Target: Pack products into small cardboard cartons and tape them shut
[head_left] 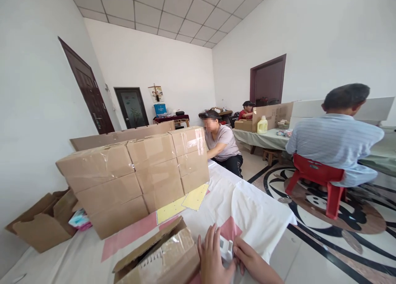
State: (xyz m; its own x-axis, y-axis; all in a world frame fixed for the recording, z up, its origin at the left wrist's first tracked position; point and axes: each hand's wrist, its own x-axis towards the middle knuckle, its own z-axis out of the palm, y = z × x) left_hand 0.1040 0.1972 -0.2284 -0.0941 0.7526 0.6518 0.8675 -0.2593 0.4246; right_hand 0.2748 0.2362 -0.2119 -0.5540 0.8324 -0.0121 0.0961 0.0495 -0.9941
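Both my hands meet at the bottom edge of the view over a small white device (226, 248) with a little screen. My left hand (213, 257) has its fingers curled against the device's left side. My right hand (251, 260) pinches its right side. An open cardboard box (161, 257) wrapped in clear tape lies just left of my left hand, on the table's white cloth (256, 214).
Taped cardboard boxes (136, 177) are stacked on the table behind, with yellow and pink sheets (182, 205) under them. An open carton (43, 222) lies at far left. A seated person (221, 142) works beyond the stack; another sits on a red stool (318, 181) at right.
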